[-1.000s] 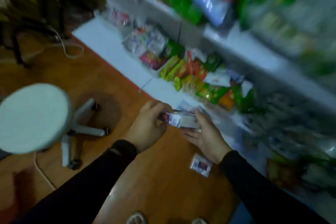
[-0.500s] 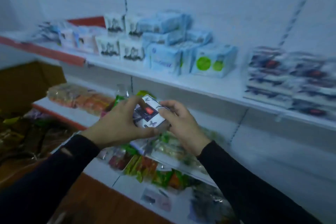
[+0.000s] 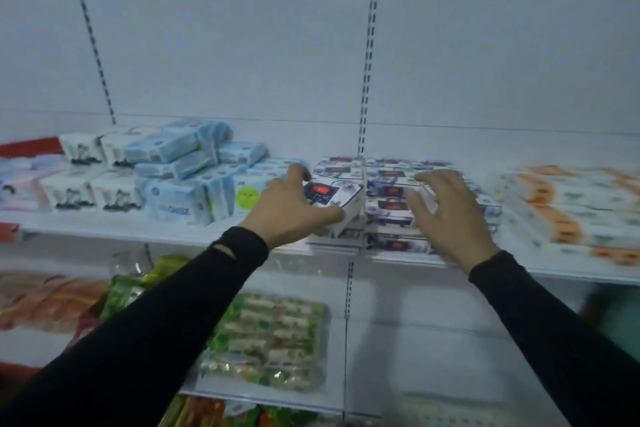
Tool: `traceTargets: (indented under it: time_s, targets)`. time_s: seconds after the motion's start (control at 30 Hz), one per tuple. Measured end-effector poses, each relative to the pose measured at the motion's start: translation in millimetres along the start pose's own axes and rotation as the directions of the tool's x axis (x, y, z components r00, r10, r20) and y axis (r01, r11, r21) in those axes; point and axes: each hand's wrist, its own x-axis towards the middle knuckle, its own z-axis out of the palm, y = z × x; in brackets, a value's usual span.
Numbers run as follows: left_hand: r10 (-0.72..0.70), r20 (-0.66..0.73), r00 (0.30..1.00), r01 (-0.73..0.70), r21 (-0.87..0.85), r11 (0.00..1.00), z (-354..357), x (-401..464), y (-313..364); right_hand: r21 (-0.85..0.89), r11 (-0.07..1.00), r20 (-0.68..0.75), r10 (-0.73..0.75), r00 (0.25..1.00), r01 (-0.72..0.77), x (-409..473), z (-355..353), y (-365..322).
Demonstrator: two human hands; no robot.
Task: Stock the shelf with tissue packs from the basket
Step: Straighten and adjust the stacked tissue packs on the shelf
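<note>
Placement is underway at the shelf (image 3: 173, 230): the left hand (image 3: 294, 208) is gripping a tissue pack (image 3: 334, 199), fingers curled over its far edge and thumb under its near corner, and is holding it tilted over the matching stack (image 3: 401, 204) of packs just beside the slotted upright. The right hand (image 3: 450, 215) is hovering open over that stack, fingers spread and loosely bent, holding nothing; whether it is touching the packs beneath cannot be told. To do this step well, the pack probably wants levelling before release, with its long edge squared to the packs beside it and its printed face turned the same way as theirs, while the open hand is steadying the pile so nothing slides forward off the shelf lip. The pack itself is showing as a small white block with a dark blue pattern and a red label on top, soft-cornered, likely yielding under a firm squeeze, so a light hold seems wise. Pale blue packs (image 3: 180, 204) are sitting to the left, orange-striped packs (image 3: 568, 215) to the right, and the basket is not showing anywhere.
</note>
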Motion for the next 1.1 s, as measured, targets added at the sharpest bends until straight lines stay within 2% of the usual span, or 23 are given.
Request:
traceTargets:
  time_s: [0.13, 0.27, 0.33, 0.4, 0.5, 0.63, 0.8, 1.1]
  targets:
    - [-0.047, -0.005, 0.999, 0.048, 0.043, 0.998, 52, 44, 43, -0.249, 0.967, -0.022, 0.045, 0.999, -0.049, 13, -18, 62]
    - [-0.150, 0.024, 0.988, 0.146, 0.134, 0.980, 93, 71, 67, -0.305, 0.948, 0.098, 0.124, 0.987, -0.089, 12, -14, 90]
    - [-0.123, 0.088, 0.989, 0.102, 0.209, 0.973, 103, 71, 69, -0.262, 0.959, 0.130, 0.142, 0.981, -0.104, 9, -14, 92]
    - [-0.034, 0.115, 0.993, 0.004, 0.250, 0.968, 102, 64, 66, -0.235, 0.965, 0.143, 0.153, 0.978, -0.117, 7, -16, 91]
    - [0.078, 0.146, 0.986, -0.118, 0.286, 0.951, 93, 56, 57, -0.245, 0.965, 0.163, 0.140, 0.977, -0.098, 5, -15, 91]
    - [0.141, 0.203, 0.969, -0.197, 0.292, 0.936, 97, 56, 43, -0.256, 0.963, 0.174, 0.125, 0.977, -0.078, 3, -15, 91]
    - [0.211, 0.178, 0.961, -0.250, 0.230, 0.941, 112, 58, 51, -0.303, 0.952, 0.184, 0.114, 0.976, -0.054, 3, -15, 91]
    - [0.165, 0.192, 0.967, -0.211, 0.247, 0.946, 117, 61, 58, -0.333, 0.942, 0.188, 0.117, 0.975, -0.048, 4, -12, 95]
